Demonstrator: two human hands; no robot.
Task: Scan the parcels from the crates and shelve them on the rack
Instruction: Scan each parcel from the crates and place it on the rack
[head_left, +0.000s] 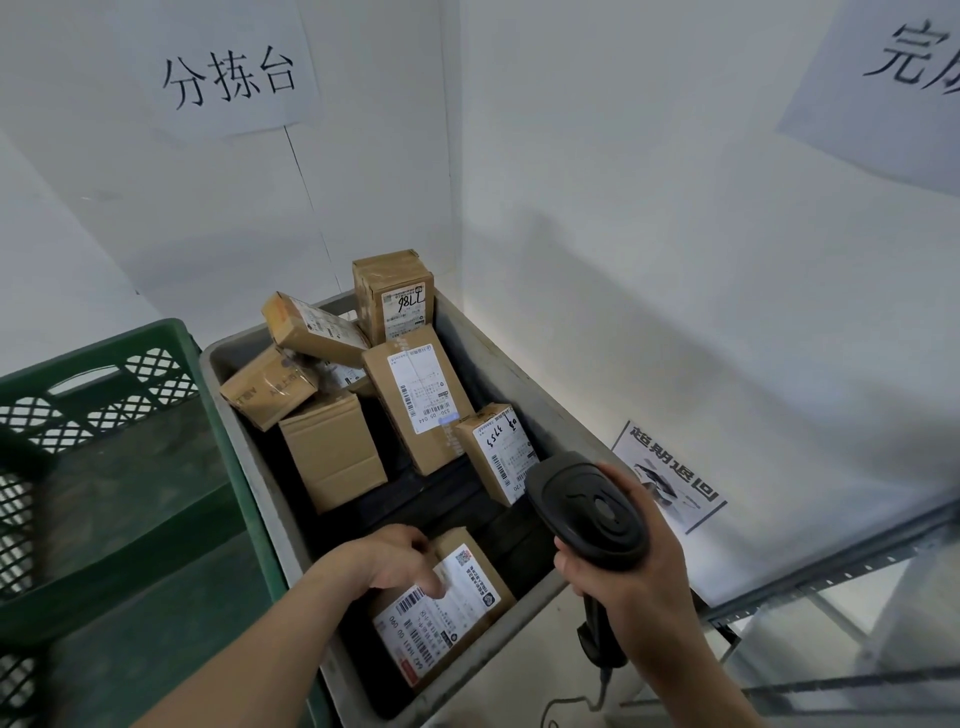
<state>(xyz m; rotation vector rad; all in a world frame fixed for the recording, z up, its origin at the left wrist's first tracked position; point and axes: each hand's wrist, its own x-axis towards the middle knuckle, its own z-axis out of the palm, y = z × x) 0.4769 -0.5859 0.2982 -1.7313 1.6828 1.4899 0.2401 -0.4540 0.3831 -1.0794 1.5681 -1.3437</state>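
At six o'clock our left hand (395, 564) grips the nearest parcel (452, 618) in the grey crate (483, 364), fingers curled over its edge and thumb on the label. At four, our right hand (636, 587) is clamped round the scanner (589, 506). We should tilt the barcode up (thumb off it) and aim squarely. More parcels (415, 395) pile toward twelve. A green crate (104, 467) sits at nine, the rack (831, 574) at four, and paper signs (234, 73) hang on the white walls.

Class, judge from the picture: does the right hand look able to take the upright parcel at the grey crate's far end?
Probably not: the right hand grips the scanner, so it is occupied. The upright parcel itself stands uncovered at the grey crate's far end.
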